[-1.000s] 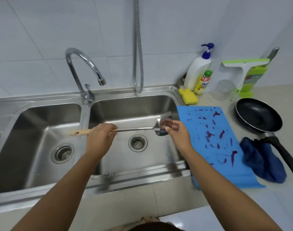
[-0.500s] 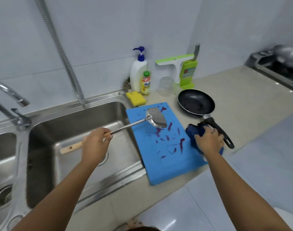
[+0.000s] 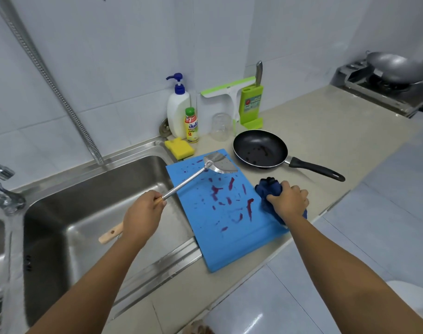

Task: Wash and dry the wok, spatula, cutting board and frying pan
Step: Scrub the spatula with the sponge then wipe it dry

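Note:
My left hand (image 3: 143,216) grips the wooden handle of the metal spatula (image 3: 220,163), whose blade hovers over the far end of the blue cutting board (image 3: 226,233). The board lies on the counter beside the sink and is streaked with purple stains. My right hand (image 3: 288,201) grips a dark blue cloth (image 3: 268,189) at the board's right edge. The black frying pan (image 3: 260,149) sits behind the board, handle pointing right, with dark specks inside. A grey wok (image 3: 391,66) rests on the stove at the far right.
The steel sink (image 3: 90,196) lies at left with its faucet (image 3: 3,186) and a hanging hose (image 3: 49,80). Against the wall stand a soap pump bottle (image 3: 178,109), a small dish-soap bottle (image 3: 191,125), a yellow sponge (image 3: 179,147), a clear glass (image 3: 221,126) and a green knife rack (image 3: 251,104).
The view has swung right from the sink to the counter. My left hand carried the spatula over the cutting board. My right hand left the spatula blade and took hold of the blue cloth.

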